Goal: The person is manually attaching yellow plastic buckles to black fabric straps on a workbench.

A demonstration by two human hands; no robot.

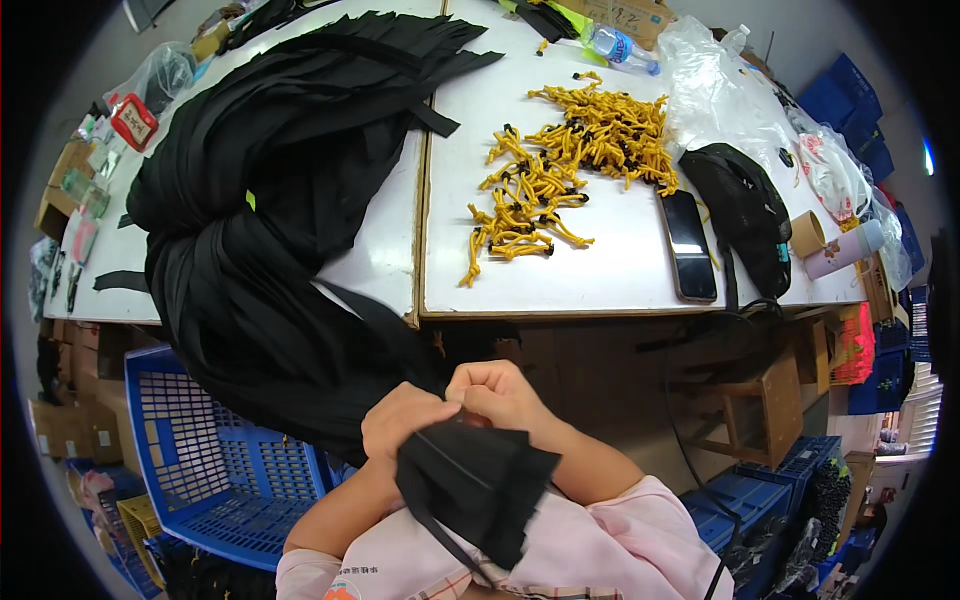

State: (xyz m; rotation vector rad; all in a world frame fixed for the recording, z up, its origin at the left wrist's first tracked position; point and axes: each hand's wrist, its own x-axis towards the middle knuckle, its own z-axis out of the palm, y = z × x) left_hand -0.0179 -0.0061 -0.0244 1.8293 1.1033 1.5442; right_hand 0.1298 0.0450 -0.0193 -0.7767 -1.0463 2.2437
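Observation:
My left hand (398,424) is closed on black fabric strips (475,475), whose free ends hang over my chest. A thin lighter line runs down the front strip. My right hand (503,400) meets it at the thumbs, fingers curled in a pinch; what lies between those fingertips is hidden. Behind my hands, a thick bundle of long black strips (275,300) drapes over the table edge and spreads across the left tabletop. Beyond my right hand, a pile of yellow cord loops with black ends (600,130) lies on the white table (560,285).
A phone (688,245), black pouch (740,215), lilac bottle (843,250) and tape roll (806,234) lie at the right. Clear plastic bags (715,90) and a water bottle (622,48) are farther back. A blue crate (215,450) stands below left; a wooden stool (755,410) stands right.

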